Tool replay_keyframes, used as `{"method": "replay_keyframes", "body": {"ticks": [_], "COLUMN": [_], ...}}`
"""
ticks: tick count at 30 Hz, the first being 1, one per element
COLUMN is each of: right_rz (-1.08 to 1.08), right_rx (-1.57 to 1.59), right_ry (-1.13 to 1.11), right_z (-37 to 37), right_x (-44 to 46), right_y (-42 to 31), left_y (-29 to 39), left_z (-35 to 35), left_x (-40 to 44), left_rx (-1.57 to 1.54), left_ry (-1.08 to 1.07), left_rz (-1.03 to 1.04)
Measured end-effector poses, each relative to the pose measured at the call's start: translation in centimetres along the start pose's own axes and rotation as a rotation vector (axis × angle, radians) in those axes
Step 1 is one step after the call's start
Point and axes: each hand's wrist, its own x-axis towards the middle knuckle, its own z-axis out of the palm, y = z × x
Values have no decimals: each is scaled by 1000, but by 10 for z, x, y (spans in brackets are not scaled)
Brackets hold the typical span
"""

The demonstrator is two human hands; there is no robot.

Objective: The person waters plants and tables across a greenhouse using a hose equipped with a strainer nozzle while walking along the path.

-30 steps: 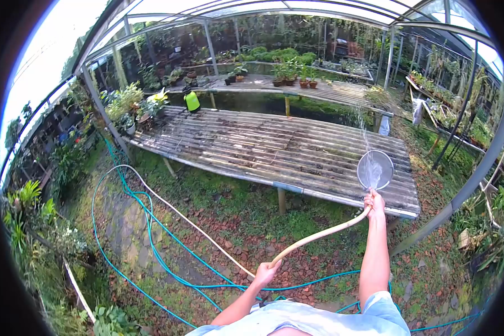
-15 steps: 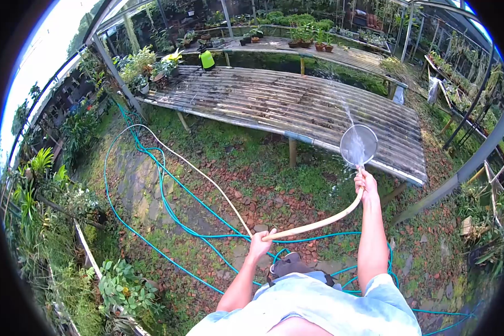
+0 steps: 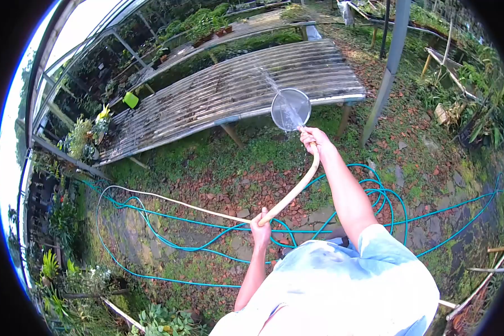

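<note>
My left hand [image 3: 260, 221] is closed round a cream hose [image 3: 291, 195] in front of my body. From there the hose curves up to my right hand [image 3: 315, 139], which grips its far end together with what looks like the handle of a round mesh sieve [image 3: 290, 110]. Water runs from the hose end through the mesh and sprays out beyond the rim towards a corrugated bench top [image 3: 207, 92]. The sieve's handle is mostly hidden in my fingers.
Teal hoses [image 3: 168, 246] lie looped across the stony, mossy ground around my feet. A metal post [image 3: 387, 84] stands right of the bench. At the bench's left end are potted plants [image 3: 84, 137] and a lime-green container [image 3: 130, 100]. More plants [image 3: 210, 25] fill the benches behind.
The view has turned to the right and tilted, so the bench slopes up rightwards. Both hands keep their grip; the sieve and hose end now appear further left and higher. Water still flows.
</note>
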Motion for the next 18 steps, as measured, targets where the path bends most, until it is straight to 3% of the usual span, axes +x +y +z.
{"method": "replay_keyframes", "body": {"ticks": [4,8,11,12,18], "right_rz": [137,122,64,43,24], "right_rx": [103,107,128,108,96], "right_ry": [-97,5,56,70,128], "right_z": [-51,-113,-149,-166,-189], "right_x": [-61,-146,-201,-207,-251], "right_y": [-91,-198,-262,-282,-361], "left_y": [41,53,63,66,134], "left_z": [110,223,284,301,377], "left_x": [-36,-65,-80,-80,-93], "left_rx": [162,224,192,234,190], "left_ry": [-327,-478,-489,-463,-495], "left_rz": [-74,-62,-175,-56,-23]}}
